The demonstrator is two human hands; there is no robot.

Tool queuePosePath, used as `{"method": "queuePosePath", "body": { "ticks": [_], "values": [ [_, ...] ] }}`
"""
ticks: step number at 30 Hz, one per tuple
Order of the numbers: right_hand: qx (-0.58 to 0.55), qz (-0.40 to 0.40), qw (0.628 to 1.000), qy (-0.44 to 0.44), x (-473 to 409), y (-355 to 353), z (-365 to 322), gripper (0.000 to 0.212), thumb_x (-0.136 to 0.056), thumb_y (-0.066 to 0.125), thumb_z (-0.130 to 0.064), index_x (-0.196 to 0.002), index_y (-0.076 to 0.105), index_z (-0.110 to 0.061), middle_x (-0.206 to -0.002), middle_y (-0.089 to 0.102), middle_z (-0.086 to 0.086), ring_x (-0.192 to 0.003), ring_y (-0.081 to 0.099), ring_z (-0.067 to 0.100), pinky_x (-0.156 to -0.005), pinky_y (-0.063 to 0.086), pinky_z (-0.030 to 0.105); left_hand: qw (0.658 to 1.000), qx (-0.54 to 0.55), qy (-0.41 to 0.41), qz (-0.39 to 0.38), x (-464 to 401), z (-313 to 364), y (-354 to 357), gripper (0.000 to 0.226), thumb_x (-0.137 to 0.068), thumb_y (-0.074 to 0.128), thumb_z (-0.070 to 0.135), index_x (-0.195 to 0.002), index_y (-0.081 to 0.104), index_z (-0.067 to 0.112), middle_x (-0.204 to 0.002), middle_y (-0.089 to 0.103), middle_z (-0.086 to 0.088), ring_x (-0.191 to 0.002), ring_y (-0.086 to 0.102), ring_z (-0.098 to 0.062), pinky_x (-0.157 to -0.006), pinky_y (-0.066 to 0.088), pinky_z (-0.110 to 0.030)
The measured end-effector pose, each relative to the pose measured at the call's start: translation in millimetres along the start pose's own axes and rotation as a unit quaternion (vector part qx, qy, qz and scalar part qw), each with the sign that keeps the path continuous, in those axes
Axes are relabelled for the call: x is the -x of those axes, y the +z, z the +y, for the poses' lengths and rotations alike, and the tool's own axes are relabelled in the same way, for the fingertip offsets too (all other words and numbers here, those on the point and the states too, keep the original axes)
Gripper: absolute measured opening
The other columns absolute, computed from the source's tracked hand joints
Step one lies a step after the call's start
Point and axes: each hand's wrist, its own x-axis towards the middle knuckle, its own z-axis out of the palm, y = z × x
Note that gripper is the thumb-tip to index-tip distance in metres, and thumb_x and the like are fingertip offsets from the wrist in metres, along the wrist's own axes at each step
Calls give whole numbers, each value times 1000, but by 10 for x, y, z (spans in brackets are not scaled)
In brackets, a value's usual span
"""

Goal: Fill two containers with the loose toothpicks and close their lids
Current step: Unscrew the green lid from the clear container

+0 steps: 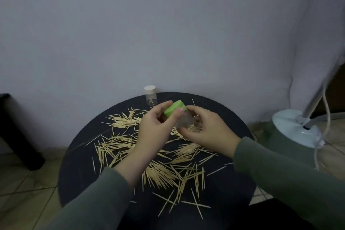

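Two hands, left hand [155,127] fingers round green lid [174,110], right hand [207,129] fingers round one clear container [184,120]

A bright green lid [174,111] caps a clear container [184,121], while the second clear jar [150,98] behind it carries an off-white lid [150,89]. Pale tan toothpicks [160,172] lie scattered across the round black table [82,179]. Both sleeves [280,172] are muted olive green, the wall [149,24] is plain grey-lilac, and the floor tiles [22,179] are beige
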Motion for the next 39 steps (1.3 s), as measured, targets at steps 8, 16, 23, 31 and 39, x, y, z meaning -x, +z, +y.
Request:
{"method": "queuePosePath", "body": {
  "ticks": [8, 16, 23, 31, 39],
  "values": [
    [30, 6, 1000, 1, 188, -207, 83, 51, -82, 72, -36, -128, 53, -26, -111, 61, -13, -102, 60, 3, -84, 53, 20, 1000, -9, 14, 18, 122, 4, 281, 57, -79, 71, 44, -128, 61, 17, -110, 69, 4, -102, 65, -9, -80, 57, -28],
    [46, -27, 996, 72, 283, -240, 286, 63, -81, 74, -35, -135, 43, -27, -120, 47, -14, -101, 54, 2, -76, 52, 12, 997, -26, 4, 67, -83, 19, 76, 55, -80, 69, 48, -126, 60, 20, -107, 68, 3, -91, 64, -4, -72, 55, -22],
    [63, -185, 980, 34, 335, -492, 383, 62, -78, 78, -29, -132, 46, -29, -127, 53, -9, -112, 55, 3, -92, 53, 28, 978, -143, 47, -145, 219, -27, 157, 56, -81, 71, 26, -132, 50, 34, -118, 54, 13, -102, 55, -4, -82, 50, -22],
    [37, -315, 944, 91, 494, -810, 550, 56, -66, 86, -17, -111, 53, -27, -107, 65, -7, -98, 65, 8, -84, 54, 31, 939, -108, -38, -325, 315, -81, 262, 49, -70, 82, 32, -113, 58, 30, -112, 62, 9, -98, 64, -13, -85, 57, -38],
    [84, -330, 933, 121, 513, -783, 590, 60, -62, 91, -23, -105, 50, -36, -105, 62, -10, -95, 63, 10, -80, 54, 27, 854, -296, 8, -428, 464, -119, 381, 48, -66, 84, 45, -108, 61, 37, -99, 60, 20, -88, 58, -5, -72, 49, -21]
  ]
}}
